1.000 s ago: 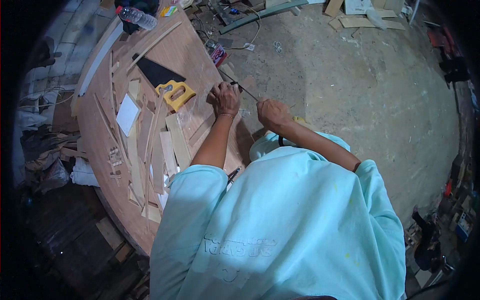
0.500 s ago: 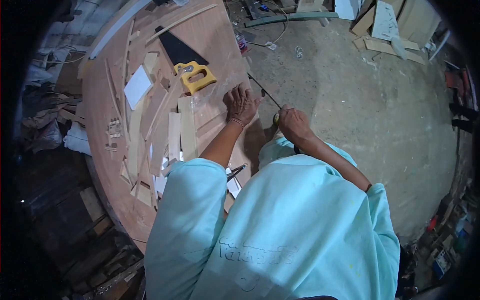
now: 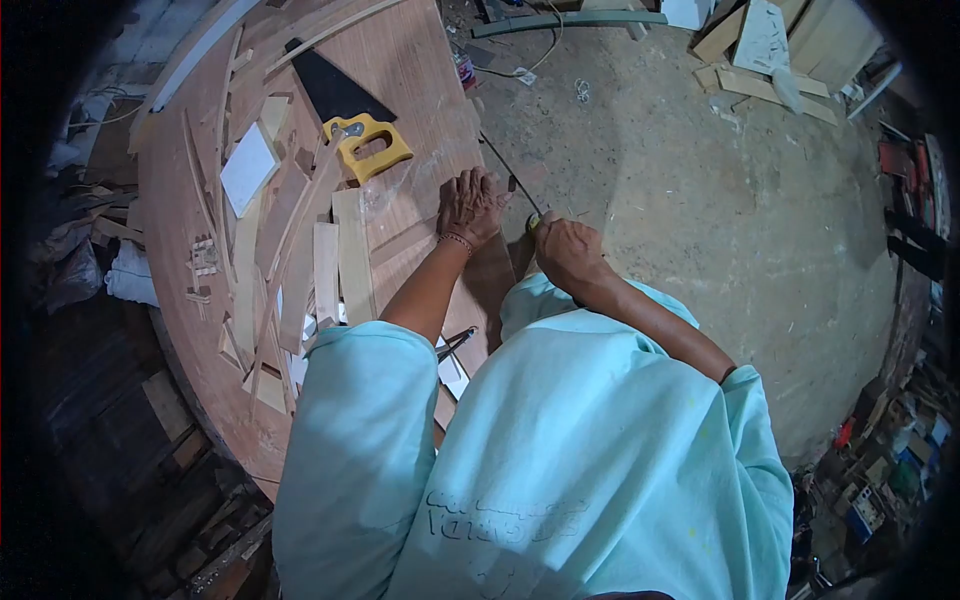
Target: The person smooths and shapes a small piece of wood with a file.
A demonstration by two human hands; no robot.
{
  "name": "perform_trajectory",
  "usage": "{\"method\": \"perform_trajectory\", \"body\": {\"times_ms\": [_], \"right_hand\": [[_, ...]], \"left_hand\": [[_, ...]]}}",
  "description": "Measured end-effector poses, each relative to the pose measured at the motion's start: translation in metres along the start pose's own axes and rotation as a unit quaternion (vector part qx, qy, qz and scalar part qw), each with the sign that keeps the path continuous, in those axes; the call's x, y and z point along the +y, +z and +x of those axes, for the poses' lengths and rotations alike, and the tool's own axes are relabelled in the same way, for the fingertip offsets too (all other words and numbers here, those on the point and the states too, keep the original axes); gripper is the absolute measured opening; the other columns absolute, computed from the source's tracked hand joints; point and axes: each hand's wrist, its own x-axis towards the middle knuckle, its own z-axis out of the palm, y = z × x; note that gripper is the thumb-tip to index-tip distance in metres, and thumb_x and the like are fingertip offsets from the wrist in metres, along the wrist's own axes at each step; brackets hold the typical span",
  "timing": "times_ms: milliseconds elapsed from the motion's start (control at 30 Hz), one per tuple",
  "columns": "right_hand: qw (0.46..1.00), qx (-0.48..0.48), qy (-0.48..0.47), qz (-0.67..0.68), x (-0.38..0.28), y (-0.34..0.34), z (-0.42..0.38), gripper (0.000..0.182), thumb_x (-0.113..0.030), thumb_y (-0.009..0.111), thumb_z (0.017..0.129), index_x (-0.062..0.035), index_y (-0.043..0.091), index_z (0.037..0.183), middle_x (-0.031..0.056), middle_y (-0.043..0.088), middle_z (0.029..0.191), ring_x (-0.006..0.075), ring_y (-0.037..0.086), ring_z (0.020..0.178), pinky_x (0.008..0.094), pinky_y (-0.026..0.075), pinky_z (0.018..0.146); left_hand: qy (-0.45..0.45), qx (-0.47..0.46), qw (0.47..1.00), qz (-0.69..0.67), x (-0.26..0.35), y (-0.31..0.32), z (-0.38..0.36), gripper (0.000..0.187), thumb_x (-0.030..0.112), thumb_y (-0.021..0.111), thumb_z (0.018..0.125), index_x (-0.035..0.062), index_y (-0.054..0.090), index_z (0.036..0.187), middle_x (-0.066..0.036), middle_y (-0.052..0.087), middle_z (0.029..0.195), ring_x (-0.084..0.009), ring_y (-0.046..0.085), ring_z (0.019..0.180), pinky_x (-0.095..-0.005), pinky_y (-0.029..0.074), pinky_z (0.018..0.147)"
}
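My left hand [image 3: 470, 208] presses down on a wooden strip [image 3: 400, 240] at the table's right edge, its fingers bent over the wood. A short end of that strip sticks out past the edge. Just right of it, my right hand [image 3: 568, 250] is closed around the handle of a hand saw [image 3: 508, 168]. Its dark blade appears edge-on as a thin line, crossing beside the protruding strip. Most of the handle is hidden by my fingers; a bit of yellow shows. A second saw [image 3: 370, 147], with a yellow handle and black blade, lies flat beyond my left hand.
Loose wood strips [image 3: 353, 255] and a white tile-like piece [image 3: 250, 170] cover the left of the wooden table [image 3: 425, 50]. Boards [image 3: 765, 40] lean at the back right on the concrete floor [image 3: 720, 230]. Clutter [image 3: 870, 510] lines the right side.
The whole view has shifted, so the table and hands appear further left. My right hand and the saw have come slightly nearer to me relative to my left hand, which stays on the strip.
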Motion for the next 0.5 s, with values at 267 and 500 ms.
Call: {"method": "perform_trajectory", "body": {"times_ms": [267, 500], "right_hand": [[0.996, 0.037, 0.022, 0.083, 0.004, 0.034, 0.047, 0.014, -0.01, 0.04, 0.075, 0.0008, 0.05, 0.073, 0.0129, 0.054, 0.056, 0.026, 0.056, 0.051, 0.0345, 0.043, 0.042], [0.997, -0.075, -0.011, 0.02, -0.006, -0.014, 0.032, 0.015, -0.013, 0.044, 0.075, -0.0014, 0.054, 0.074, 0.0155, 0.059, 0.069, 0.0269, 0.061, 0.063, 0.0358, 0.048, 0.053]], "left_hand": [[0.026, -0.036, 0.998, 0.04, -0.01, 0.016, 0.002, 0.032, 0.029, 0.047, 0.077, 0.0067, 0.042, 0.099, -0.011, 0.043, 0.095, -0.0253, 0.042, 0.089, -0.0358, 0.033, 0.073], [-0.03, 0.003, 0.999, 0.042, -0.006, 0.021, 0.006, 0.029, 0.03, 0.046, 0.077, 0.0056, 0.044, 0.093, -0.011, 0.044, 0.093, -0.0254, 0.043, 0.089, -0.0375, 0.034, 0.075]]}}
